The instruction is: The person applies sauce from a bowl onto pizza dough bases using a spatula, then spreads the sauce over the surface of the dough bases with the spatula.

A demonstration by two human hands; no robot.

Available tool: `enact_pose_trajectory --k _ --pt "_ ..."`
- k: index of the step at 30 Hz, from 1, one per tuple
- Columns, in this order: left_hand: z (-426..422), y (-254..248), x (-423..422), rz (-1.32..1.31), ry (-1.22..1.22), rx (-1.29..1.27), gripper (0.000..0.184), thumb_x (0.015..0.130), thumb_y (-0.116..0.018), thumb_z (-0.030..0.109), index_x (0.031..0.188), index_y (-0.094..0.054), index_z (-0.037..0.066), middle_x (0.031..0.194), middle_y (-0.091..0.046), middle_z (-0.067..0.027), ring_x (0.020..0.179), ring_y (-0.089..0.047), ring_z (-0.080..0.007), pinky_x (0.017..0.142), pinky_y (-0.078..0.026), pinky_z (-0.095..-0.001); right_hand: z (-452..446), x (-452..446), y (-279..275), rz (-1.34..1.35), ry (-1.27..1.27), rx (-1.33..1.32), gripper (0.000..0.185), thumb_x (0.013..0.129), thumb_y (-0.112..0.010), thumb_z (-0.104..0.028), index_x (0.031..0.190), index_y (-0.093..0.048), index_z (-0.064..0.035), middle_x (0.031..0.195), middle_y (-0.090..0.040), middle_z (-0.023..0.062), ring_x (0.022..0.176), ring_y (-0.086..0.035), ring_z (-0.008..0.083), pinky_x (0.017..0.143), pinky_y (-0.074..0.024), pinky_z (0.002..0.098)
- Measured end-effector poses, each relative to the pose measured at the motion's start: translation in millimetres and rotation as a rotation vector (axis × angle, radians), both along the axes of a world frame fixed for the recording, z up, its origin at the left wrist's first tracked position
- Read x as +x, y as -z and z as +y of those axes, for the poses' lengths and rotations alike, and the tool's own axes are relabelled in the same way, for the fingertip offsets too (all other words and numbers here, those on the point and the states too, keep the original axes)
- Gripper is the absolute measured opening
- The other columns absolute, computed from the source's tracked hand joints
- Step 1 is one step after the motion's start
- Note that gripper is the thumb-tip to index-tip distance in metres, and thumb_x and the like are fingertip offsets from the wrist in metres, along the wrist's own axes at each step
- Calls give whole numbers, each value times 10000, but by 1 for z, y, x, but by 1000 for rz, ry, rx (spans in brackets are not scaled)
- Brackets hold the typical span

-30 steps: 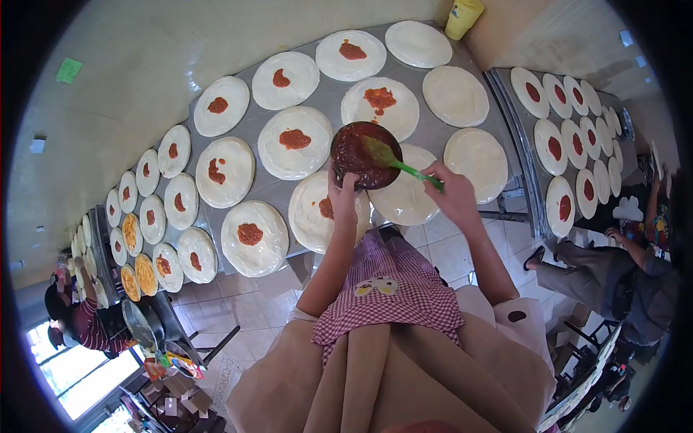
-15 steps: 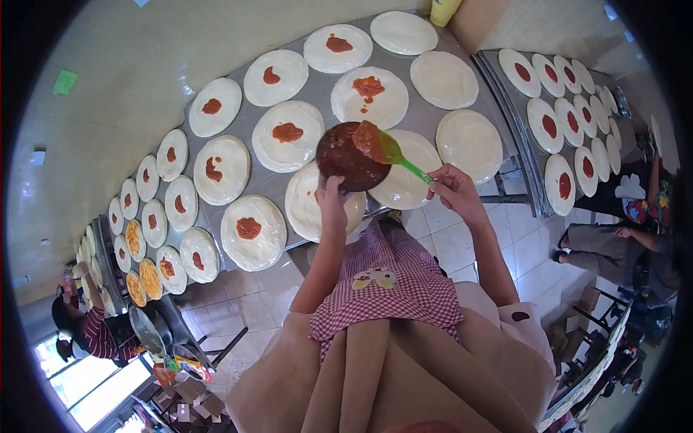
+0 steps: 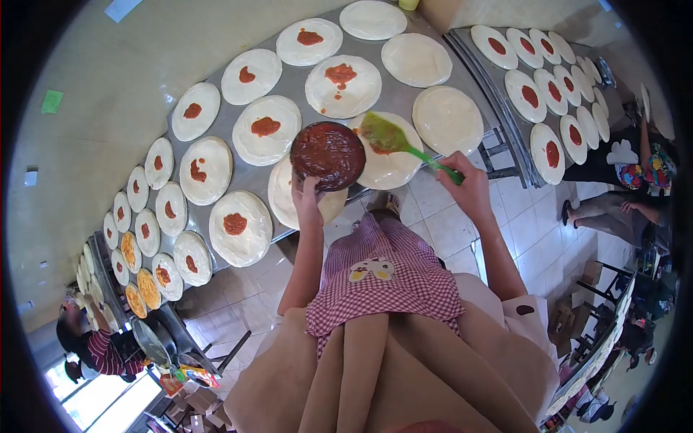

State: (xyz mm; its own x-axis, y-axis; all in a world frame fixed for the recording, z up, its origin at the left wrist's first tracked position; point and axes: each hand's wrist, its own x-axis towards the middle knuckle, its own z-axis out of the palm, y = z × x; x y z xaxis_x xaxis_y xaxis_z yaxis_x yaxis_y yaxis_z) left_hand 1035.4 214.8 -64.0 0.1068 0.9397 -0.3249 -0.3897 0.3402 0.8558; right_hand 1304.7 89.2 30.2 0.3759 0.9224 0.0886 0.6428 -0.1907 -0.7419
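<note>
My left hand [image 3: 309, 193] is closed on the rim of a dark bowl of red sauce [image 3: 328, 155], held above the table's front edge. Closed round a green handle, my right hand [image 3: 465, 182] holds a large green spoon [image 3: 386, 133]. The spoon's head is tipped over a pale flat dough round [image 3: 390, 167], with red sauce on the dough below it. Part of another dough round [image 3: 283, 200] is hidden under the bowl and my left hand.
Rows of dough rounds lie on the metal table [image 3: 216, 155], many with a red sauce patch. A second table [image 3: 498, 108] at right bears more. People stand at the far left and right. A pan [image 3: 154, 339] sits lower left.
The spoon has moved from over the bowl to the dough round on its right and turned over, leaving sauce there. The bowl has shifted left in view.
</note>
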Motion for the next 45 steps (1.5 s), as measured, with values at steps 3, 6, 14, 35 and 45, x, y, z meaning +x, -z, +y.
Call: enact_pose_trajectory --k 3,6,14,35,45 --pt "-6 5 30 -44 37 23 428 767 -526 105 1184 -455 42 1068 -559 -70 898 -591 -183 738 -523 -327 4 -13 -3 -153 -68 -43 130 797 -590 -160 907 -555 -101 761 -658 81 663 -638 277 549 -480 369" --pt "-14 8 57 -41 133 3 597 753 -545 64 1314 -344 35 1139 -521 -83 934 -568 -165 732 -503 -271 9 -14 10 -178 -65 -138 151 796 -578 -156 934 -543 -105 744 -644 100 671 -630 301 565 -480 383" --pt "-24 4 117 -20 189 -8 678 756 -531 48 1376 -260 0 1211 -486 -108 996 -553 -177 772 -504 -289 -8 53 63 744 -52 -112 139 819 -580 -48 945 -534 -10 712 -620 46 615 -577 78 487 -407 229" --pt "-57 -8 224 64 -116 -85 388 763 -536 135 1136 -476 49 1052 -544 -72 927 -559 -191 800 -493 -364 -6 259 28 235 -140 -75 167 794 -586 -180 911 -523 -78 791 -660 101 697 -636 303 602 -490 379" --pt "-38 -13 287 106 -60 47 482 777 -527 121 1237 -420 28 1070 -528 -67 928 -555 -149 772 -499 -316 40 233 19 101 -277 -199 149 791 -587 -156 909 -545 -76 743 -654 95 667 -641 241 604 -466 349"
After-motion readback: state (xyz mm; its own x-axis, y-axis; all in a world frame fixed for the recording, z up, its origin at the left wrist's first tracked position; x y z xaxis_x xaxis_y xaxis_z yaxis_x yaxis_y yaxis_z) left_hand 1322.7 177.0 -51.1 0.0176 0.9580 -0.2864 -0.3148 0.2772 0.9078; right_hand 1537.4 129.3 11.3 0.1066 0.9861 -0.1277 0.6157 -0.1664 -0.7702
